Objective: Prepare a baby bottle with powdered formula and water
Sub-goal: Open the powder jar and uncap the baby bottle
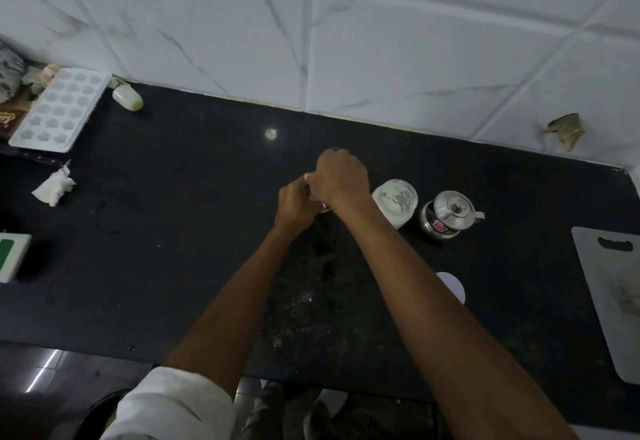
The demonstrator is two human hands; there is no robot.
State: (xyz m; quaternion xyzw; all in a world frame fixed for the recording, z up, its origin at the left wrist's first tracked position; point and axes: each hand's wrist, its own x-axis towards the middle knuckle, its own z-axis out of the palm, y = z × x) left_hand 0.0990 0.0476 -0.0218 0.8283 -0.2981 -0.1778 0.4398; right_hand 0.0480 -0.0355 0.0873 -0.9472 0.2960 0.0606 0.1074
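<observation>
- Both hands meet over one small thing in the middle of the black worktop. I take it to be the baby bottle, though only a pale sliver of it shows between them.
- The left hand has its fingers curled round the bottle's side, most likely to steady it against turning.
- The right hand is cupped down over the top with its fingers bent round it. That grip suits twisting a cap on or off, but I cannot tell which.
- A clear jar of white powder stands open just right of the hands with a spoon left in it, probably kept close so scoops travel a short way.
- A small steel pot sits just beside the jar on its right with its lid askew. Whether it holds the water is hidden.
- A white round lid lies near, half behind the right forearm, perhaps the jar's, set aside out of the way.
- A cutting board lies at the right edge. An ice tray and a crumpled tissue are far left, well apart from the work.
</observation>
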